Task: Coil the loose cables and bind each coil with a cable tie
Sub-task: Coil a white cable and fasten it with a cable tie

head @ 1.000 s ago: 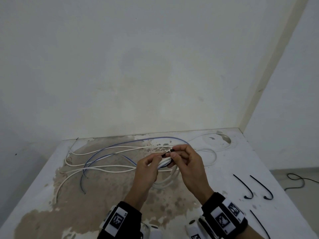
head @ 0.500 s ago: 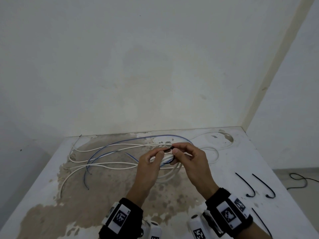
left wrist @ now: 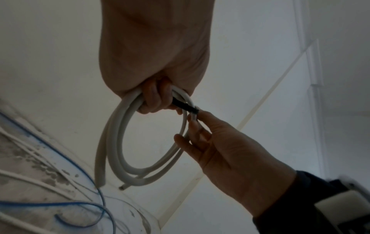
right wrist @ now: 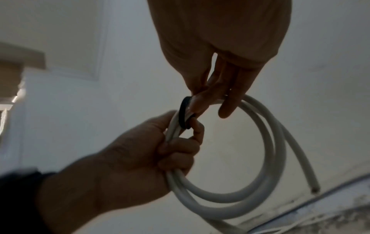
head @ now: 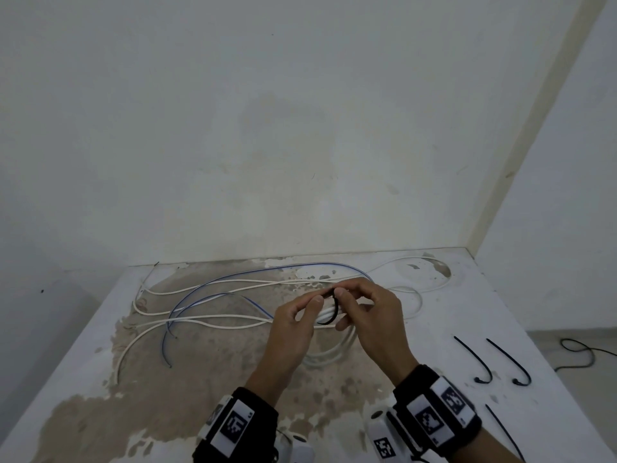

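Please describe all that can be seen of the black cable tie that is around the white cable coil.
The thin black plastic cable tie is bent into a curved band around the bundled turns of the white round cable coil, at the coil's top. It looks smooth and flexible. The left hand grips the coil beside it, one finger touching the tie; the right hand pinches its upper end. Whether it is locked cannot be told. Coil and tie are held above the stained white table.

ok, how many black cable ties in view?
4. One wrapped round the white coil between the hands; two hooked ones on the table's right; one at the near right edge, partly cropped.
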Demonstrator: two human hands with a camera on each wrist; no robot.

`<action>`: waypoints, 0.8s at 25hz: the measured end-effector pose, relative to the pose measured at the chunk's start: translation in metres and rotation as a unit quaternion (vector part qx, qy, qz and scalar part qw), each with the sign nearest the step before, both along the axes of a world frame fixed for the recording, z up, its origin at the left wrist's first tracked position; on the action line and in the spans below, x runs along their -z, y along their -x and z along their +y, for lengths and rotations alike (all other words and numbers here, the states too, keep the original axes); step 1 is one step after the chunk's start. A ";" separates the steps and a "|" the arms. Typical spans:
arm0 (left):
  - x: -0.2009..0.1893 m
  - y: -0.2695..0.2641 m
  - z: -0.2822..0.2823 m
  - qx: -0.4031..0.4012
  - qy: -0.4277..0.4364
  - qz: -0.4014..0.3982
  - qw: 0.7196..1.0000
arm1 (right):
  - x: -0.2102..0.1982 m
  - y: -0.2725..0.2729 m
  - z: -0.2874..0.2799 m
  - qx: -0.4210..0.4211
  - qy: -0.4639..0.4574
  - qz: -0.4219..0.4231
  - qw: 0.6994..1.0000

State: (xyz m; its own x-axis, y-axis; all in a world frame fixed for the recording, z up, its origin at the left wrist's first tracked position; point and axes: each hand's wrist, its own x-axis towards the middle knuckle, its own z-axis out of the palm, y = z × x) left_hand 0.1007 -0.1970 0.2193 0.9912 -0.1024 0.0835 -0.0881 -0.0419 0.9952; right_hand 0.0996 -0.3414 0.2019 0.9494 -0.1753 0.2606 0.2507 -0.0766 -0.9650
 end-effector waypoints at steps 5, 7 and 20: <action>-0.014 0.005 -0.006 0.021 -0.007 0.034 0.999 | -0.006 0.001 -0.006 0.057 0.221 -0.145 0.963; -0.017 0.002 -0.005 0.023 -0.007 0.046 0.999 | -0.010 -0.002 -0.013 0.053 0.294 -0.195 0.934; -0.006 -0.006 -0.005 0.016 -0.027 0.023 0.999 | -0.033 -0.019 -0.036 -0.095 0.398 -0.131 0.903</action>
